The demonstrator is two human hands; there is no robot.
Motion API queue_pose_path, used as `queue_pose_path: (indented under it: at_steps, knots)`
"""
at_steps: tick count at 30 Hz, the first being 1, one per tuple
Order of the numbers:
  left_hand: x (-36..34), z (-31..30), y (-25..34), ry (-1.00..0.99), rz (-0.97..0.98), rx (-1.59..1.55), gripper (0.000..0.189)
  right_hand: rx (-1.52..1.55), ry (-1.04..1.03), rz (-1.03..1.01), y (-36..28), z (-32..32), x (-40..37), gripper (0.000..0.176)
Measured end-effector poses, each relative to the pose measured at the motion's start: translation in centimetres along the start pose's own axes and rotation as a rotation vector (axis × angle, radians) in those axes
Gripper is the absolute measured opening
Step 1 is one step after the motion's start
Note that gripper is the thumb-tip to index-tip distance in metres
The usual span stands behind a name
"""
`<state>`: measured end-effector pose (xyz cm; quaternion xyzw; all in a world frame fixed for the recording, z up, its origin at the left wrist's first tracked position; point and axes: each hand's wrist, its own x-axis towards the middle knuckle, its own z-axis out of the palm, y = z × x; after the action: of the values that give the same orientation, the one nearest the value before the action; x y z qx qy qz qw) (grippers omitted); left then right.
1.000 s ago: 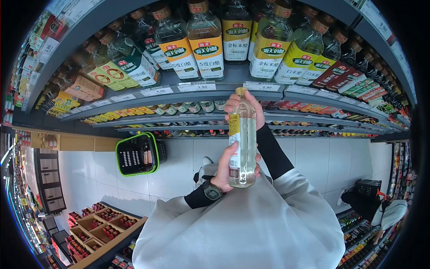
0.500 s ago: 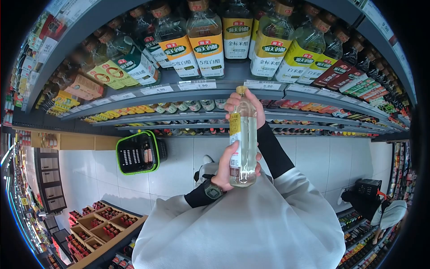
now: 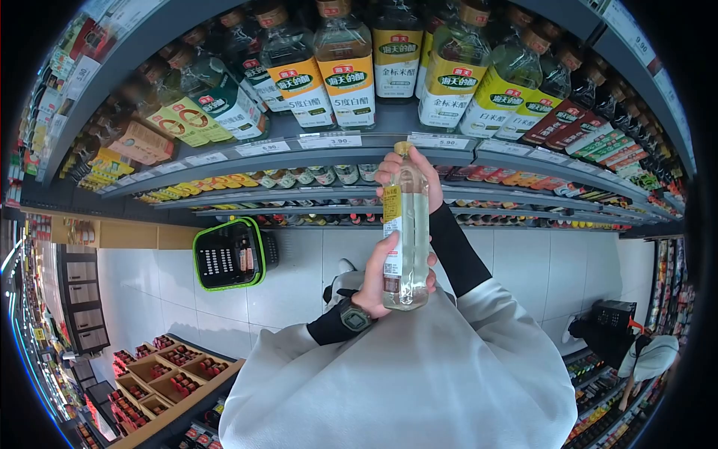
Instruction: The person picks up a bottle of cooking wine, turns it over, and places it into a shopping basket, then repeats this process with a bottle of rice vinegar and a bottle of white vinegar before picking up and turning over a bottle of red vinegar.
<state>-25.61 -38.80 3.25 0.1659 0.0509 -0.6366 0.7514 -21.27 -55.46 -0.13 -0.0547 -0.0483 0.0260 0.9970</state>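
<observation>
A clear vinegar bottle with pale liquid, a gold cap and a gold-and-white label stands nearly upright in front of my chest. My left hand, with a watch at its wrist, is closed around the lower body, its thumb over the label. Higher up, my right hand wraps the neck just below the cap. The label's back text and barcode side faces me. Right behind the cap is the shelf edge with price tags, and above it a similar gold-label bottle stands in the row.
Vinegar bottles fill the shelf ahead, with more stocked shelves below. A black basket with a green rim stands on the floor to the left, a bottle inside. Wooden display bins are at lower left. Another person is at far right near a dark basket.
Very little differs. The bottle's lower end has risen slightly, with both hands keeping their hold. The person at far right has shifted an arm a little.
</observation>
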Motion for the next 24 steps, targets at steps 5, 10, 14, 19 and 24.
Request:
queue_pose_path:
  at_steps: [5,10,14,19,24]
  knots:
    - [0.0,0.0,0.0,-0.012,-0.002,-0.008,0.058,-0.01,-0.023,0.003,-0.2,-0.6,0.0,0.029]
    - [0.1,-0.5,-0.1,-0.019,0.002,0.0,0.059,-0.021,-0.027,-0.003,-0.1,-0.5,0.0,0.03]
    - [0.6,-2.2,-0.7,-0.042,0.007,0.006,0.065,-0.053,-0.036,0.006,-0.2,-0.9,0.1,0.031]
    - [0.8,-2.5,-0.9,-0.053,0.023,0.03,0.066,-0.036,-0.057,0.027,-0.3,-1.2,0.0,0.031]
    - [0.3,-0.6,-0.3,-0.038,0.011,0.001,0.061,-0.032,-0.021,0.018,-0.3,-0.7,0.0,0.031]
